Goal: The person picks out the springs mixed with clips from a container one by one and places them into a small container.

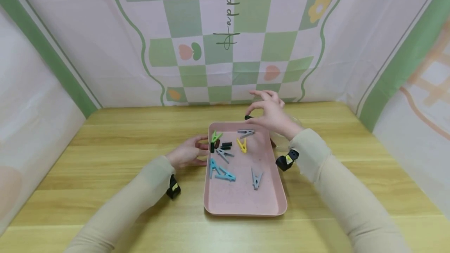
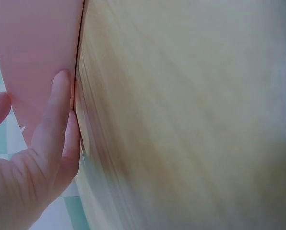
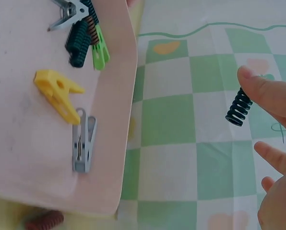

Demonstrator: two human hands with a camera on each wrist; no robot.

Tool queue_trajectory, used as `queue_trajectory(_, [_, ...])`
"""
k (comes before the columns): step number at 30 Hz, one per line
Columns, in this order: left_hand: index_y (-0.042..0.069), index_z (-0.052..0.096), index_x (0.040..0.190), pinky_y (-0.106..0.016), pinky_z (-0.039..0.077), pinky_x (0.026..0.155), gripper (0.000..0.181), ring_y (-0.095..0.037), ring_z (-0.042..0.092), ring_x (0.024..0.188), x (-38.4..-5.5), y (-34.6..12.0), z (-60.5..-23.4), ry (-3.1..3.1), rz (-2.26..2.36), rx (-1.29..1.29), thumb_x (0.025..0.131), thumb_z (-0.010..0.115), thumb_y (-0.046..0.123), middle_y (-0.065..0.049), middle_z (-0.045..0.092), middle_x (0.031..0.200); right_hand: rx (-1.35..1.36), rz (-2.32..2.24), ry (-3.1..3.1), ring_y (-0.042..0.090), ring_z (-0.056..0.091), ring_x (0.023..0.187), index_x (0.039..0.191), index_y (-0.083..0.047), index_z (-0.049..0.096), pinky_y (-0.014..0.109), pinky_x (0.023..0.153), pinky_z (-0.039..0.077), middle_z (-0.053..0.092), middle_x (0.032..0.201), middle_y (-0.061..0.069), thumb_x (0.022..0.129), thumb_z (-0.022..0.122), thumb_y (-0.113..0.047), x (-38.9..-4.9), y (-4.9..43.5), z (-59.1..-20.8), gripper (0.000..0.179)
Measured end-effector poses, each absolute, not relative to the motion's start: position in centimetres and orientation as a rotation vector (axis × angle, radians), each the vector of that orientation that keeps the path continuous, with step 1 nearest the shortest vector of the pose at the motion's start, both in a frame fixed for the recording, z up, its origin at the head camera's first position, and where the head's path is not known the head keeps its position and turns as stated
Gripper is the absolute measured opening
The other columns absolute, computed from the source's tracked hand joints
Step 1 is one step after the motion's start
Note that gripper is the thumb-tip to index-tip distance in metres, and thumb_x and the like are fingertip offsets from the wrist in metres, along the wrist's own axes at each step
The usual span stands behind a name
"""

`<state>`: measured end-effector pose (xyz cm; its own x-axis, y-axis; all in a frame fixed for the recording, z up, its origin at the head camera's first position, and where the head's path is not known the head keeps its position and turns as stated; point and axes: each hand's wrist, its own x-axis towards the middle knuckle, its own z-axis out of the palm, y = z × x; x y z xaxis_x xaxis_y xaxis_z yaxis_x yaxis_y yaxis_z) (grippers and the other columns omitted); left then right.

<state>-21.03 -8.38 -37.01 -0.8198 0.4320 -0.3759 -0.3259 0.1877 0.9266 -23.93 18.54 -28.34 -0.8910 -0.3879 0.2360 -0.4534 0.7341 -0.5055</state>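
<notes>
Above the far edge of the pink tray (image 1: 246,202), my right hand (image 1: 270,114) pinches a black coil spring (image 3: 239,108) between thumb and finger. My left hand (image 1: 190,151) touches the tray's left outer wall; in the left wrist view its fingers (image 2: 54,115) lie fairly straight against it. Inside the tray are a yellow clothespin (image 3: 59,96), a green clothespin (image 1: 216,136), blue clothespins (image 1: 225,174) and grey clothespins (image 1: 256,179). Several black springs (image 1: 226,144) and a dark reddish spring (image 1: 217,143) lie near the tray's left side.
Just right of the tray, a clear, round-looking container (image 1: 283,143) is partly hidden by my right arm. A dark red spring (image 3: 44,220) shows outside the tray there. The wooden table (image 1: 158,214) meets a patterned cloth (image 1: 218,15) at the back.
</notes>
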Motion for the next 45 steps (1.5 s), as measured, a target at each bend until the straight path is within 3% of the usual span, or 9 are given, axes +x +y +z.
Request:
queue_trajectory(12, [0.01,0.018,0.151,-0.044,0.053,0.094,0.062,-0.037,0.047,0.124,-21.2,-8.5,-37.0,1.879,1.687,0.079,0.096,0.045,-0.004,-0.024,0.036,0.144,0.6,0.805,-2.87,0.046,0.003,0.139,0.087,-0.009,0.072,0.068,0.106,-0.005,0.027,0.152,0.015,0.077,0.078,-0.015,-23.6,21.5,-28.8,0.013])
queue_trajectory(45, [0.009,0.016,0.151,-0.042,0.054,0.092,0.064,-0.036,0.049,0.121,-21.5,-8.3,-36.9,1.873,1.678,0.059,0.095,0.045,-0.005,-0.025,0.036,0.142,0.438,0.809,-2.877,0.053,0.003,0.134,0.088,-0.002,0.07,0.073,0.1,-0.002,0.027,0.149,0.026,0.075,0.078,-0.011,-23.6,27.4,-30.7,0.018])
